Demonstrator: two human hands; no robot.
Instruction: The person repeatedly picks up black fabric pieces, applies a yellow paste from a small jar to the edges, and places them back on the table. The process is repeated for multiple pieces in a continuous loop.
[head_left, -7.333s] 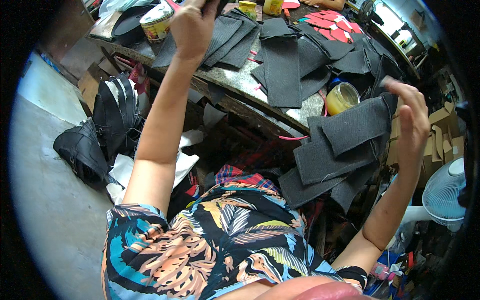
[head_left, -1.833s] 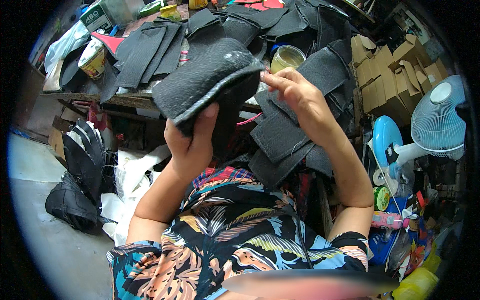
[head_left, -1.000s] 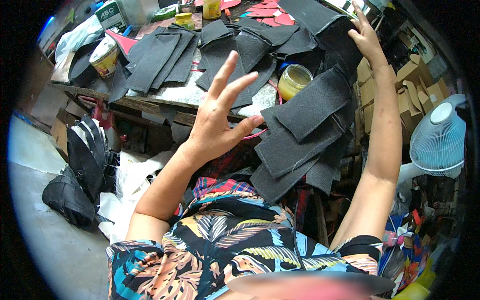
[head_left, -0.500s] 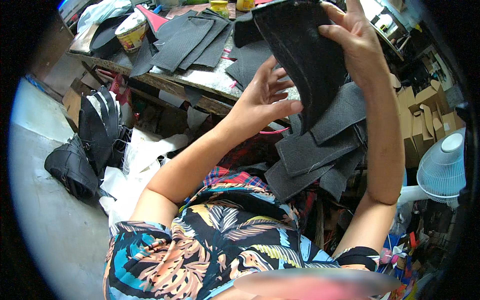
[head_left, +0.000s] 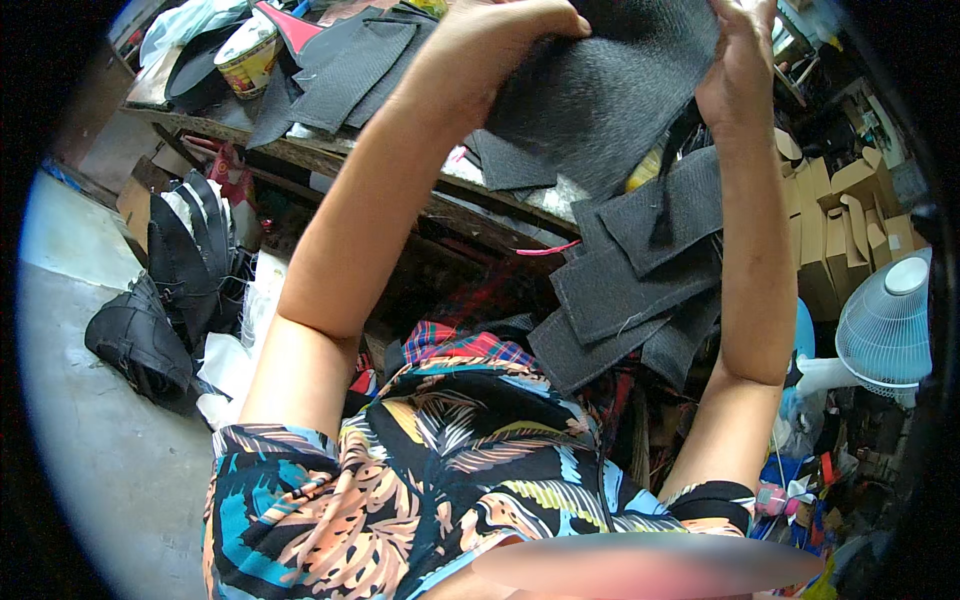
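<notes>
A black textured sheet of fabric or leather-like material [head_left: 610,95] is held up at the top of the view, over the table's near edge. My left hand [head_left: 505,35] is closed on its upper left side, with the thumb lying over the surface. At the right edge, my right hand [head_left: 738,75] grips the same piece; the picture's top edge cuts off part of its fingers. Below the held sheet, several dark grey pieces [head_left: 640,285] lie in an overlapping pile. More such pieces [head_left: 355,75] are spread on the table [head_left: 290,150].
A white and yellow tub [head_left: 248,62] stands on the table at the left. Bundled black pieces [head_left: 140,340] rest on the floor beside white cloth [head_left: 228,365]. At the right are a white and blue fan [head_left: 885,330] and cardboard boxes [head_left: 835,215].
My left hand has moved up and right and taken hold of the sheet's left side. The sheet has turned so its textured face shows. My right hand still holds it.
</notes>
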